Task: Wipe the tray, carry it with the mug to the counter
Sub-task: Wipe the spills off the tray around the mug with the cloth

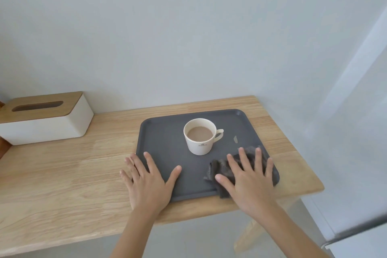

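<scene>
Head view: wiping step under way.
Right hand (250, 178): flat, fingers spread, pressing cloth (219, 168) on tray (163, 142).
Left hand (146, 180): open, steadying tray corner.
Next: reach smear (235, 139) beside mug (200, 136).

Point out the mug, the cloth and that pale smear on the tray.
mug (201, 142), head view, front wall.
cloth (217, 168), head view, left fold.
smear (235, 139), head view, its middle.
</scene>
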The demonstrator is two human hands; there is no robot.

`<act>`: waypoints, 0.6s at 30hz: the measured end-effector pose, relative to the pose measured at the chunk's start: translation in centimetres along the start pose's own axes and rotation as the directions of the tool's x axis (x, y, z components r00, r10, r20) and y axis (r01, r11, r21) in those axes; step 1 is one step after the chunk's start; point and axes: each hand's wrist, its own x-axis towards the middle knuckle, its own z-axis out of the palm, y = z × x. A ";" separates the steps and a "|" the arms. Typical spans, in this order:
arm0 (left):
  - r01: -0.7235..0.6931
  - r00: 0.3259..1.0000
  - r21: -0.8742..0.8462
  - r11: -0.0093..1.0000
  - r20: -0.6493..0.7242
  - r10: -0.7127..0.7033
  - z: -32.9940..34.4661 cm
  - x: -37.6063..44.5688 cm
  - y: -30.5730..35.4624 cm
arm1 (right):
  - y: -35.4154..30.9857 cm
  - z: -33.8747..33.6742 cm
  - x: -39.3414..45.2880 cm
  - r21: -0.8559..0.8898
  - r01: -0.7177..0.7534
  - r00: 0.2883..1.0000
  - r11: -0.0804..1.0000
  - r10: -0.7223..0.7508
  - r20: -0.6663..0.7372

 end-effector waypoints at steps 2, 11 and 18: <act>-0.002 1.000 0.033 0.999 0.007 0.002 0.1 0.1 -0.1 | 1.2 -0.5 0.9 -0.063 -0.097 0.995 0.993 0.098 0.016; -0.028 1.000 0.000 1.000 -0.012 0.028 0.2 0.3 -0.4 | 3.5 -0.2 7.5 0.002 -0.203 0.973 0.979 0.201 0.111; -0.025 1.000 0.016 1.000 -0.002 0.025 0.1 0.3 -0.4 | 2.3 0.0 14.7 0.026 -0.202 0.972 0.979 0.197 0.128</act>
